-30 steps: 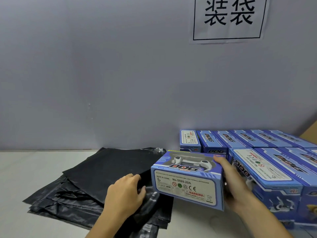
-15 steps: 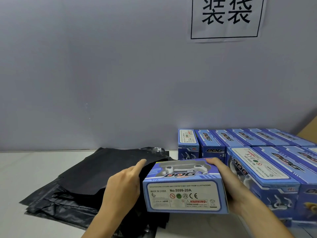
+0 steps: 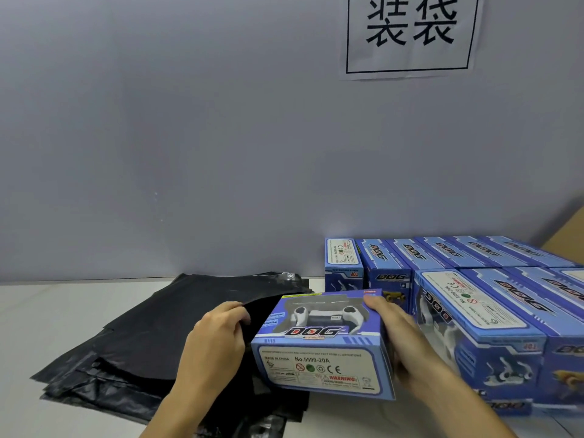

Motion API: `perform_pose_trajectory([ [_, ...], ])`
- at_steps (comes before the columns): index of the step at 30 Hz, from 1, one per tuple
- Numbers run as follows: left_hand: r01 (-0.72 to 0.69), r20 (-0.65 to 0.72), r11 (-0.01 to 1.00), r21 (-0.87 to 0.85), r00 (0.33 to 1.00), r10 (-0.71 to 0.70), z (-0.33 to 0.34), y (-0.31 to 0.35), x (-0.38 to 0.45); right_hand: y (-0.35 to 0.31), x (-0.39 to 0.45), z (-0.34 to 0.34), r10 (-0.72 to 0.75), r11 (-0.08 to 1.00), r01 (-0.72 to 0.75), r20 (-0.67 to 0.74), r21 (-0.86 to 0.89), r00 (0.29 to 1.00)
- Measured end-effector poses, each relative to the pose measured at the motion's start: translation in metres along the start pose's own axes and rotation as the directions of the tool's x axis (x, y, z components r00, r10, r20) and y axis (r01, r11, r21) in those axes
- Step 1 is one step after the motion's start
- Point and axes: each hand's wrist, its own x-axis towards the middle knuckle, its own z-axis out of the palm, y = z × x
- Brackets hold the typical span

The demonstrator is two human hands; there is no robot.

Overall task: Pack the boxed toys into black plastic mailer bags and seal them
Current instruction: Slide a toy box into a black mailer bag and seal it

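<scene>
Head view: right hand (image 3: 407,339) grips a blue cardboard toy box (image 3: 325,346) w/ a white controller printed on top, thumb over the far top corner, rest of the fingers wrapped round its right side. Box is held just above the bench (image 3: 47,311), tilted so the label face looks at the camera, at about 5 o'clock from frame centre. Left hand (image 3: 218,339) sits at the box's 9 o'clock, fingers (image 3: 235,311) curled, pinching the raised edge of the top black plastic mailer bag (image 3: 189,314) on the flat stack.

Step in hand, as I read it: open the bag mouth & feed the box in. To do it well:
- separate one layer only; film is thin and prob. clings, so check that it's a single bag's lip, not two bags.
- lift the lip high enough to make a real gap before moving the box.
- lead w/ a short end, not the wide label face.

Risk: corner snagging or tearing the film.

Rows of matching blue toy boxes (image 3: 474,314) wait at 3 o'clock, well apart from the stack. White paper sign (image 3: 410,36) on the wall at 1 o'clock.
</scene>
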Motion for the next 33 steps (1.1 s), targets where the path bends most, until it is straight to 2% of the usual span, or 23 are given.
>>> perform_pose_trajectory([
  [5, -0.054, 0.126, 0.998, -0.028, 0.99, 0.057, 0.003, 0.0, 0.001, 0.004, 0.005, 0.0, 0.006, 1.0, -0.006, 0.005, 0.012, 1.0],
  [13, -0.145, 0.105, 0.986, -0.08, 0.983, 0.153, 0.004, 0.003, -0.001, 0.013, 0.011, 0.008, -0.053, 0.994, 0.063, -0.124, 0.085, 0.991],
  [18, -0.149, 0.096, 0.984, -0.101, 0.983, 0.158, 0.004, 0.006, -0.004, 0.014, 0.006, 0.014, -0.005, 0.997, 0.008, -0.047, 0.07, 0.999],
  [25, -0.107, 0.014, 0.979, -0.176, 0.994, 0.111, 0.002, 0.004, -0.002, 0.005, 0.002, 0.009, 0.123, 0.992, -0.124, 0.025, 0.03, 0.992],
  [33, -0.236, 0.097, 0.934, -0.269, 0.958, 0.27, 0.001, 0.002, -0.003, 0.016, 0.001, 0.022, -0.016, 0.991, 0.024, -0.062, 0.13, 0.998],
])
